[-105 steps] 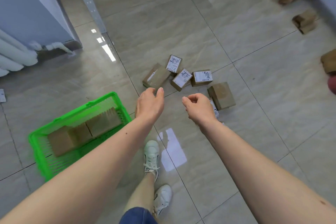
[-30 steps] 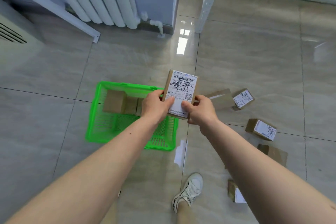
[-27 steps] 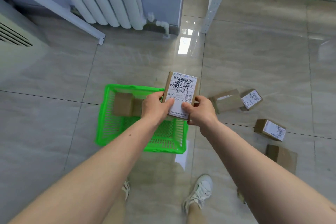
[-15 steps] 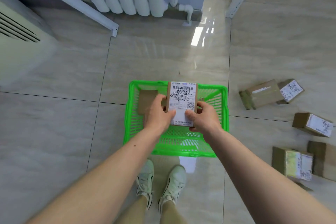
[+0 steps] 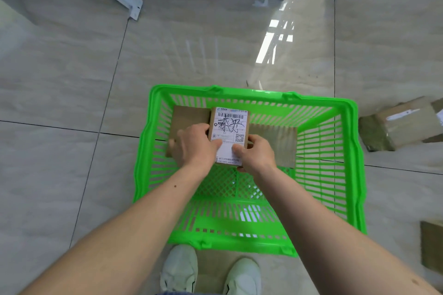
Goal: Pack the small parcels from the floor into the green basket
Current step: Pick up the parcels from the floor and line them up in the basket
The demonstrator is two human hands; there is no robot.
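At the centre of the frame, our left hand (image 5: 191, 145) and right hand (image 5: 255, 154) clamp a labelled parcel (image 5: 229, 132) between them, thumbs on its white label, over the far half of the green basket (image 5: 354, 175). Two plain parcels lie inside, one left (image 5: 189, 115), one right (image 5: 275, 143). More parcels (image 5: 400, 124) sit on the floor at right.
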